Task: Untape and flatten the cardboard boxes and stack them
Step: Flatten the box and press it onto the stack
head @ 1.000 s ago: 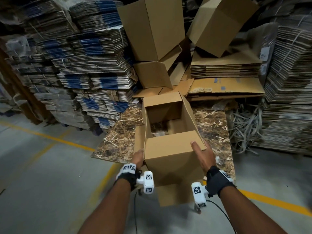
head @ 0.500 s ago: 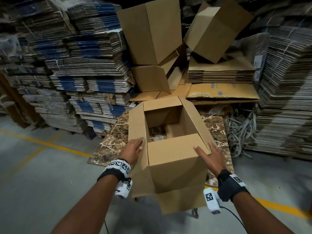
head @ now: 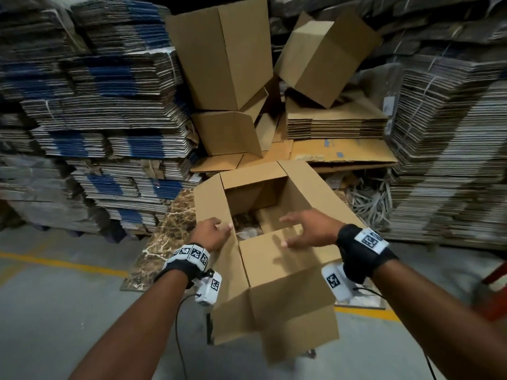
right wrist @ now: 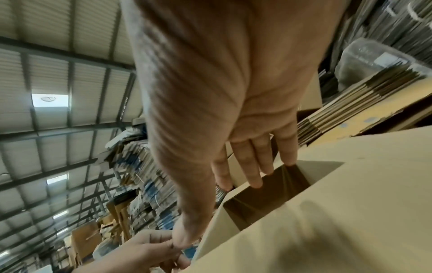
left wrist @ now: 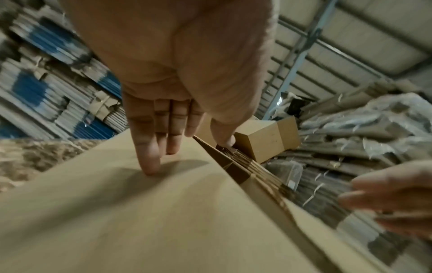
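Two hands: yours, both on one open box (head: 277,283).
Left hand (head: 210,233): straight fingers press its left flap.
Right hand (head: 310,229): spread, loose, over the opening.
Boxes behind: three, unflattened.

Right hand (right wrist: 233,103) reaches over the open cardboard box (right wrist: 327,212), straight fingers (right wrist: 256,177) at its rim above the dark inside. Left hand (right wrist: 145,253) sits low beside the box; ribbed roof (right wrist: 58,73) overhead.

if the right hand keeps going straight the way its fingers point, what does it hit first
Probably the open box's far inner wall: the right hand hangs over the opening, fingers aimed in and toward the left hand. Depth is unclear.
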Action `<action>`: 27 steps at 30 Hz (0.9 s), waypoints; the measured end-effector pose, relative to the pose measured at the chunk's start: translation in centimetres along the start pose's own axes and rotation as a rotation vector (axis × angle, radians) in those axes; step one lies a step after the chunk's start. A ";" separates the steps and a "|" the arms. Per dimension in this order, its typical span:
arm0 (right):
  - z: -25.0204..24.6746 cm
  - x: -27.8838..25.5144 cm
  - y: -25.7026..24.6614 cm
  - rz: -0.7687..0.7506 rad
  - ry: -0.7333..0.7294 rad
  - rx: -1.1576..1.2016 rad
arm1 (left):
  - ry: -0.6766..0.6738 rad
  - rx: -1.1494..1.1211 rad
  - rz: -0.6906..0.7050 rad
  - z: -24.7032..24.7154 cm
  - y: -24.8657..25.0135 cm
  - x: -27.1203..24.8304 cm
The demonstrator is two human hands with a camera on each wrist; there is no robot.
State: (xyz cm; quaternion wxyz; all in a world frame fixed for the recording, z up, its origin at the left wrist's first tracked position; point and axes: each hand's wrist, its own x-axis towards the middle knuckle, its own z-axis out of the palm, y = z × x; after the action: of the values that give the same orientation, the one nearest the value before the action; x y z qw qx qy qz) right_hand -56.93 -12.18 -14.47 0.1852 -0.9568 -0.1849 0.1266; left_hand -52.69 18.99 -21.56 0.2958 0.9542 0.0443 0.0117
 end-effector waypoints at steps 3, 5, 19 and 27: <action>-0.7 3.5 -2.1 0.049 -0.174 -0.081 | -0.020 -0.001 -0.010 0.1 -0.3 1.4; -0.5 5.3 -2.7 0.091 -0.233 -0.126 | -0.044 0.018 0.031 0.0 -0.7 2.0; -1.6 1.5 -2.5 0.066 -0.010 -0.110 | -0.421 0.536 0.679 -2.0 -1.2 5.0; -3.0 -4.2 -1.4 0.064 0.169 -0.187 | -0.333 0.593 0.770 -2.9 -0.4 2.9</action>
State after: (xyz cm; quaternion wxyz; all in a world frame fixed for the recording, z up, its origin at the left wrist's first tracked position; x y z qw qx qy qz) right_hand -60.18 -13.57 -10.44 0.1057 -0.9826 -0.1490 0.0337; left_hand -50.02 21.24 -19.42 -0.0101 0.9331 -0.3566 -0.0454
